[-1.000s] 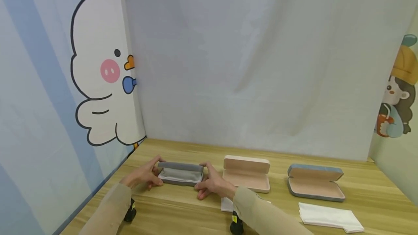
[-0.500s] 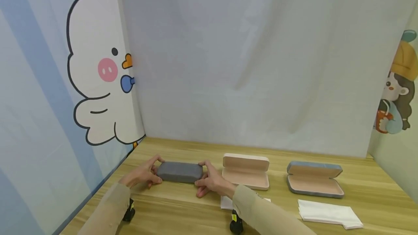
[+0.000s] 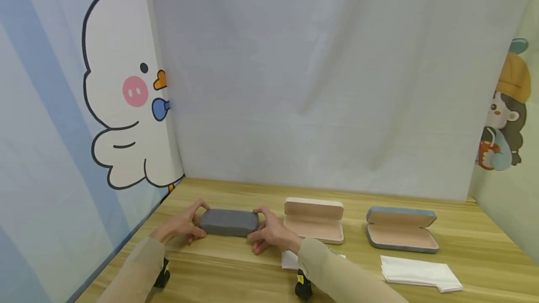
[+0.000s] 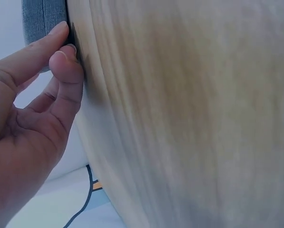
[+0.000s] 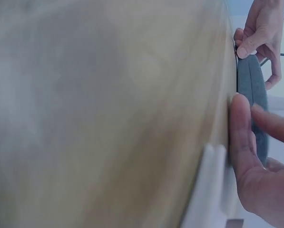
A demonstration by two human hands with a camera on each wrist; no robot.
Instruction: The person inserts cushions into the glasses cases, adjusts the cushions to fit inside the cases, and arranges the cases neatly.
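A dark grey glasses case (image 3: 229, 222) lies closed on the wooden table, its lid down. My left hand (image 3: 183, 223) grips its left end with curled fingers. At the other end, my right hand (image 3: 271, 232) holds the case between thumb and fingers. In the left wrist view, the thumb and fingertips of the left hand (image 4: 39, 99) sit at a corner of the grey case (image 4: 34, 21). The right wrist view shows the case (image 5: 251, 83) edge-on, with the right hand (image 5: 260, 166) near and the left hand (image 5: 263, 33) beyond. The inside of the case is hidden.
To the right stand two opened glasses cases, a white one (image 3: 313, 229) and a blue-grey one (image 3: 402, 236), both lined in pale pink. A folded white cloth (image 3: 417, 272) lies before the blue-grey case. Another white cloth (image 3: 289, 260) is partly covered by the right forearm.
The grey case's lid has swung down from partly raised to closed, hiding the pale cloth seen inside. Both hands have stayed at its ends.
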